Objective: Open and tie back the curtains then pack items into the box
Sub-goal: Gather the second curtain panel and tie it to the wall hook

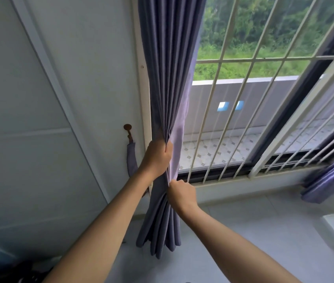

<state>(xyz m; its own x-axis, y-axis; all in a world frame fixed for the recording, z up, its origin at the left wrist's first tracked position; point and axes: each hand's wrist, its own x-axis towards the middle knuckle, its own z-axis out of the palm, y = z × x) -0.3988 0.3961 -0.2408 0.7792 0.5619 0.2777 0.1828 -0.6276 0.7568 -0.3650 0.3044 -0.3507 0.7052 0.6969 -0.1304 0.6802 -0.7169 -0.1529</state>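
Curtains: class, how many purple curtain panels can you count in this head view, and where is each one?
2. One curtain hangs gathered at the window's left edge, gripped by the left hand and right hand. A second curtain shows at the right edge, mostly out of view.

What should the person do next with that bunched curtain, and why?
Probably keep the left hand gripping the gathered curtain and send the right hand, now pinching its edge lower down, to the tie-back hanging from the hook. The curtain is already bunched beside the window but nothing binds it yet.
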